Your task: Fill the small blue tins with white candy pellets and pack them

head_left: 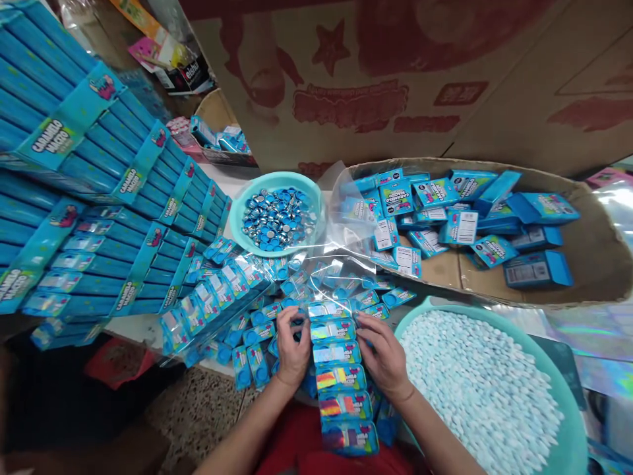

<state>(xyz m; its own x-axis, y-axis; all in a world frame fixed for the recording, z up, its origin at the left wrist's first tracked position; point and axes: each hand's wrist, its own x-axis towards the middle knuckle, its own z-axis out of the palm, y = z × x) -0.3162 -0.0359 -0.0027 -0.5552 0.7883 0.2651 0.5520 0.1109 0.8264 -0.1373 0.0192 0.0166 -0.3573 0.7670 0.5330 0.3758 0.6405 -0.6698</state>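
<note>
A row of several small blue candy packs, with shiny labels, stretches between my hands toward my body. Beyond its far end lies a clear plastic bag. At the row's upper left, my left hand is closed, thumb and forefinger pinched at what looks like the bag's edge. My right hand pinches at the upper right side, its fingertips close against the packs. The thin film between the fingers is hard to make out. Loose blue packs lie around and beneath the row.
Left, blue display boxes are stacked high beside a plastic-wrapped bundle of packs. A turquoise bowl holds small metallic-and-blue lids. A cardboard tray contains blue cartons; a larger turquoise basin holds pale candies. Large cardboard stands behind.
</note>
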